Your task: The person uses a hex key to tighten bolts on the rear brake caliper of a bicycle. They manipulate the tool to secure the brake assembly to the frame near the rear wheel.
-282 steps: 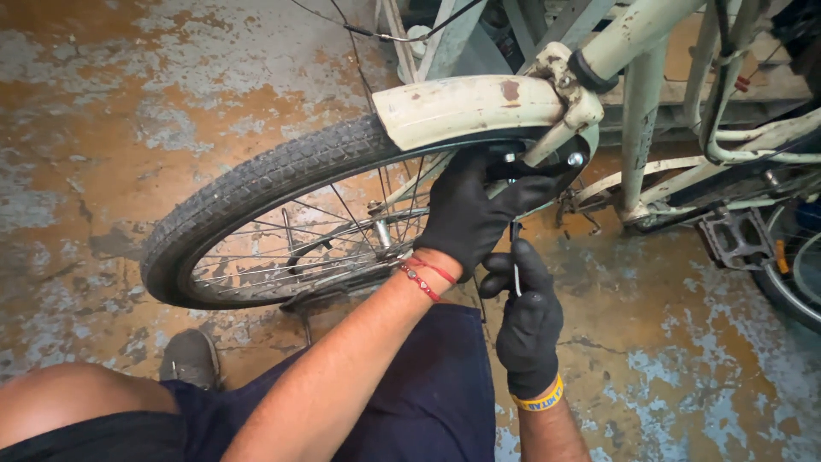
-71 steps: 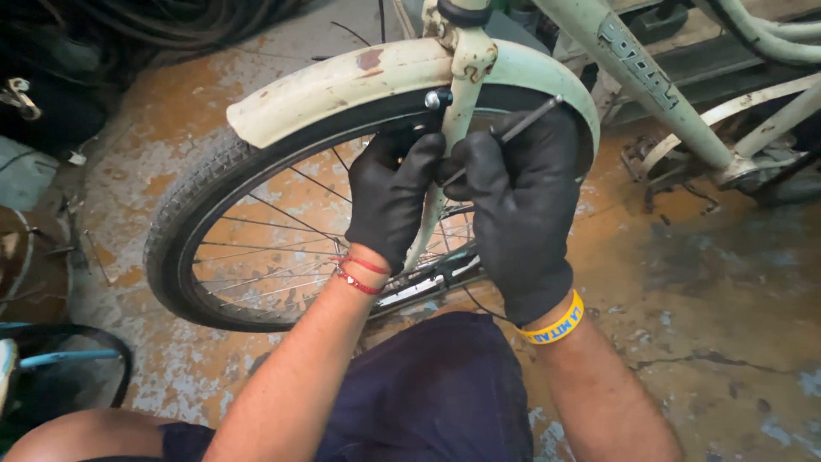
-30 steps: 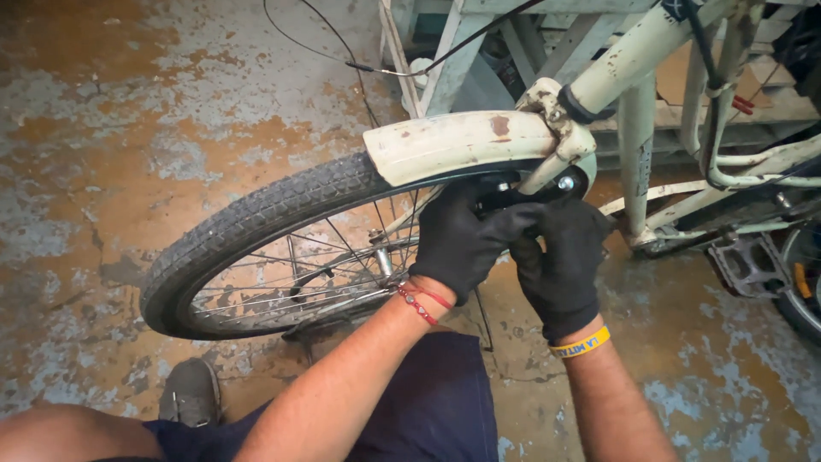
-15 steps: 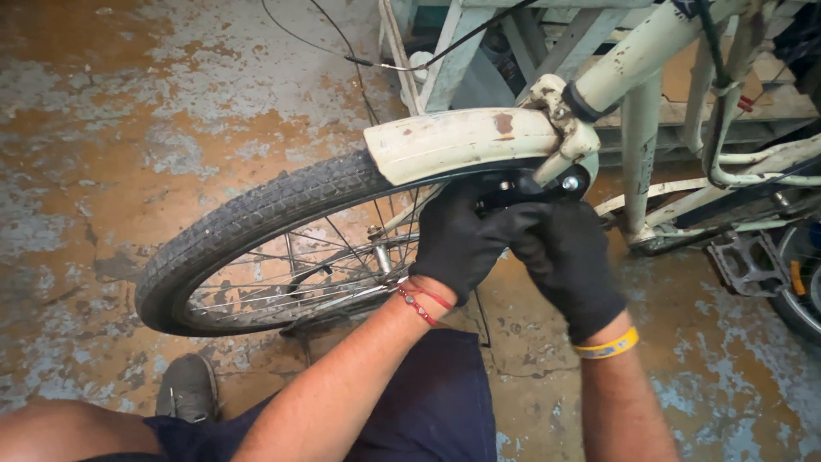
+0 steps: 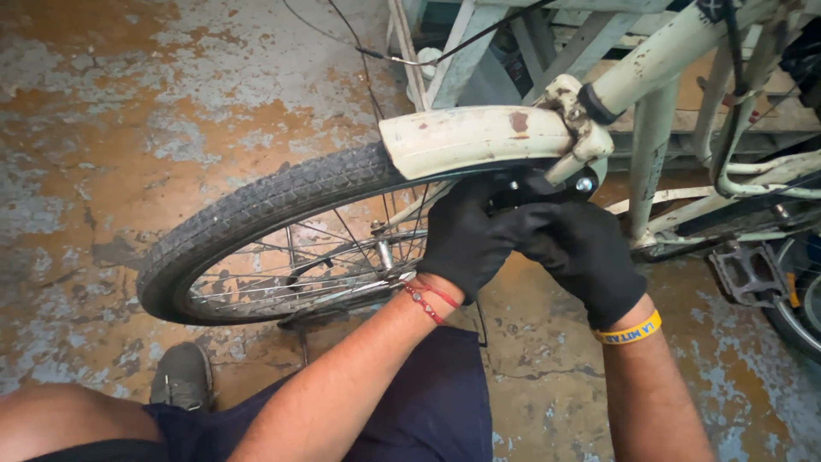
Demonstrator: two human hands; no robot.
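A cream bicycle stands on a worn floor, its front wheel (image 5: 256,222) under a rust-spotted cream fender (image 5: 470,141). Both my hands wear black gloves and meet just under the rear end of the fender, beside the fork (image 5: 590,150). My left hand (image 5: 466,239), with a red bracelet at the wrist, curls around a dark brake part against the tyre. My right hand (image 5: 586,257), with a yellow wristband, pinches the same dark part from the right. Whatever lies between the fingers is hidden by the gloves.
The bicycle frame (image 5: 667,128) and a pedal (image 5: 748,274) are at the right, with another tyre (image 5: 800,299) at the far right edge. Loose cables (image 5: 385,60) hang above the wheel. My shoe (image 5: 180,376) rests on the stained concrete floor (image 5: 111,128) under the wheel.
My right hand, earlier lower with a thin tool, has come up to join the left hand at the brake under the fender. Over the last second both hands have barely moved.
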